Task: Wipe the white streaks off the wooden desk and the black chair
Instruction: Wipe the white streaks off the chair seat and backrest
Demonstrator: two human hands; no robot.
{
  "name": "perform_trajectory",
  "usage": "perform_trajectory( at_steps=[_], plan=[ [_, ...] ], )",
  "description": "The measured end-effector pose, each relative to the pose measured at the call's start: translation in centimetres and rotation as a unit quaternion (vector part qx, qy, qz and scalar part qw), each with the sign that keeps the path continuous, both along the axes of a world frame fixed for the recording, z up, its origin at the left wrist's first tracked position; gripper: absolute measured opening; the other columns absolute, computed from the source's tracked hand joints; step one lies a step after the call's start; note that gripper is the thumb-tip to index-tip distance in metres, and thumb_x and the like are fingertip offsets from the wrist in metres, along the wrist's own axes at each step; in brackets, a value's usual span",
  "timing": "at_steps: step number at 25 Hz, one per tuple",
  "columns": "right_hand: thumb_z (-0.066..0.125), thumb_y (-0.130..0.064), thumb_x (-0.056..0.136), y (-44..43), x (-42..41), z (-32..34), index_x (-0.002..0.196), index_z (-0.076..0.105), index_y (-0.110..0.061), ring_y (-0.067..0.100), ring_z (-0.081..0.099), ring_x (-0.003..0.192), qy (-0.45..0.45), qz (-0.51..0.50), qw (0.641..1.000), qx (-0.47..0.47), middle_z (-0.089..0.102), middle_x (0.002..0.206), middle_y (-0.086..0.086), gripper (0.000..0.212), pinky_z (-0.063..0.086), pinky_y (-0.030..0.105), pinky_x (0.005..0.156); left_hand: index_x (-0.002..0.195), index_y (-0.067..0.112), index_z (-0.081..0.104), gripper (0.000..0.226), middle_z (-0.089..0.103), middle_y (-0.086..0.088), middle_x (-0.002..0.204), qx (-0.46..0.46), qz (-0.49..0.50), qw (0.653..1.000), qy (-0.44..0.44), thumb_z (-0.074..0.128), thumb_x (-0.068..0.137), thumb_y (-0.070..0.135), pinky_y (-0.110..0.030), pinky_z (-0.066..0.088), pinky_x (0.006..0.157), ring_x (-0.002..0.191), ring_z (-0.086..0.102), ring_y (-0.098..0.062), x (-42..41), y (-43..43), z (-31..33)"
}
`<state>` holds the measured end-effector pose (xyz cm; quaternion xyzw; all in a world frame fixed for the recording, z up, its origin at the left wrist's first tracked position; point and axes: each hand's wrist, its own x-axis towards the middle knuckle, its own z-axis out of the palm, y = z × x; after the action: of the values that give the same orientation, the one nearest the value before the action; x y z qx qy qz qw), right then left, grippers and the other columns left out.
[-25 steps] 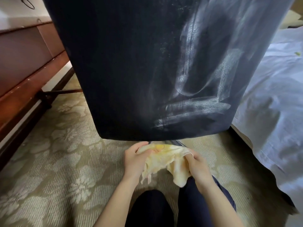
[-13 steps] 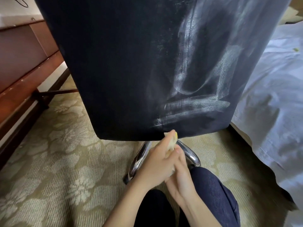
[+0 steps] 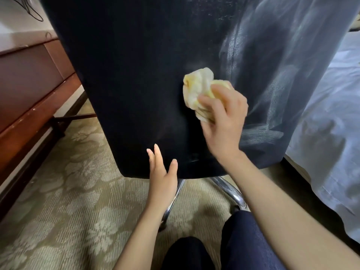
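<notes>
Yellow cloth (image 3: 196,88) bunched in R hand (image 3: 224,117), fingers curled round it, on black chair back (image 3: 136,75) just beside white streaks (image 3: 272,98); L hand (image 3: 162,172) fingers straight at bottom edge, carpet (image 3: 68,182) below.

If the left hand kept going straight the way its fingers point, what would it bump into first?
Most likely the black chair: the left hand is open, fingers aimed up at its lower back panel. It may be touching now; depth is hard to judge.
</notes>
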<state>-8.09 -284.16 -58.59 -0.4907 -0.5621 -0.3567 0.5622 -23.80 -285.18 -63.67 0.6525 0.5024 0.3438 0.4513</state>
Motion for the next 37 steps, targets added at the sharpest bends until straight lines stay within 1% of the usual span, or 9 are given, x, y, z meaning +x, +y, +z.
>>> perform_trajectory(
  at_steps=[5,8,10,16,23,28,31,34,37],
  plan=[
    [0.058,-0.011,0.088,2.1,0.8,-4.5,0.092,0.056,-0.012,0.025,0.043,0.090,-0.202,0.006,0.978,-0.054,0.056,0.097,0.000,0.004,0.034,0.036,0.072,0.148,0.039,-0.009,0.059,-0.027,0.017,0.153,-0.031,-0.007,0.999,-0.036,0.028,0.102,0.040,-0.026,0.005,0.112,0.145,-0.005,-0.006,0.4,0.6,-0.4],
    [0.058,-0.006,0.074,0.3,2.0,-11.4,0.073,0.067,-0.011,0.016,0.036,0.080,-0.343,0.014,0.925,-0.160,0.060,0.068,-0.002,0.011,0.031,0.026,0.072,0.148,0.039,-0.011,0.059,-0.029,0.016,0.152,-0.029,-0.012,0.999,-0.035,0.026,0.102,0.040,-0.020,0.005,0.104,0.145,-0.005,-0.005,0.4,0.6,-0.5],
    [0.055,-0.007,0.079,-1.6,3.5,-15.1,0.078,0.063,-0.016,0.017,0.040,0.082,-0.381,0.025,0.891,-0.246,0.058,0.073,-0.004,0.013,0.034,0.028,0.076,0.148,0.039,-0.013,0.059,-0.031,0.015,0.152,-0.027,-0.015,0.999,-0.027,0.025,0.102,0.040,-0.020,0.005,0.103,0.145,-0.005,-0.005,0.4,0.7,-0.4],
    [0.049,-0.009,0.091,-2.8,6.1,-10.8,0.083,0.063,-0.012,0.029,0.061,0.091,-0.299,0.029,0.920,-0.250,0.065,0.092,0.002,0.017,0.039,0.033,0.086,0.148,0.037,-0.014,0.062,-0.032,0.015,0.151,-0.022,0.015,0.999,-0.035,0.028,0.102,0.040,-0.030,0.006,0.114,0.146,-0.008,-0.009,1.2,0.5,-0.6],
    [0.052,0.001,0.089,-0.4,5.9,-0.9,0.090,0.062,-0.010,0.029,0.055,0.095,-0.276,0.032,0.954,-0.108,0.061,0.103,0.006,0.015,0.042,0.036,0.075,0.148,0.038,-0.014,0.068,-0.032,0.017,0.151,-0.021,0.039,0.997,-0.061,0.035,0.101,0.037,-0.021,0.014,0.104,0.146,-0.009,-0.009,2.5,-0.1,-0.3],
    [0.059,0.008,0.077,0.9,3.3,3.2,0.083,0.070,-0.002,0.028,0.050,0.087,-0.100,0.012,0.995,-0.008,0.066,0.090,0.012,0.016,0.042,0.037,0.077,0.146,0.040,-0.017,0.072,-0.035,0.017,0.149,-0.018,0.041,0.996,-0.071,0.038,0.100,0.036,-0.033,0.004,0.114,0.145,-0.016,-0.009,3.0,0.3,-1.0],
    [0.060,0.006,0.080,1.0,2.5,-1.6,0.090,0.064,-0.003,0.029,0.047,0.090,-0.171,0.055,0.982,-0.049,0.062,0.084,0.014,0.013,0.037,0.037,0.083,0.146,0.039,-0.018,0.073,-0.036,0.014,0.150,-0.009,0.041,0.995,-0.087,0.039,0.101,0.033,-0.023,0.000,0.106,0.143,-0.020,-0.007,3.2,0.3,-1.3],
    [0.065,0.007,0.075,0.2,3.2,-8.5,0.088,0.056,-0.006,0.024,0.043,0.087,-0.315,0.036,0.932,-0.177,0.047,0.087,0.007,0.021,0.038,0.032,0.080,0.146,0.037,-0.018,0.072,-0.036,0.013,0.150,-0.009,0.047,0.995,-0.092,0.039,0.101,0.032,-0.024,-0.002,0.105,0.142,-0.022,-0.007,3.4,0.6,-1.3],
    [0.050,0.003,0.082,-1.7,4.3,-13.3,0.081,0.056,-0.010,0.019,0.045,0.080,-0.380,0.021,0.894,-0.236,0.046,0.086,0.002,0.014,0.038,0.030,0.079,0.146,0.037,-0.018,0.071,-0.036,0.014,0.149,-0.011,0.051,0.994,-0.091,0.037,0.101,0.033,-0.028,-0.001,0.110,0.142,-0.022,-0.006,3.5,0.7,-1.3]
  ],
)
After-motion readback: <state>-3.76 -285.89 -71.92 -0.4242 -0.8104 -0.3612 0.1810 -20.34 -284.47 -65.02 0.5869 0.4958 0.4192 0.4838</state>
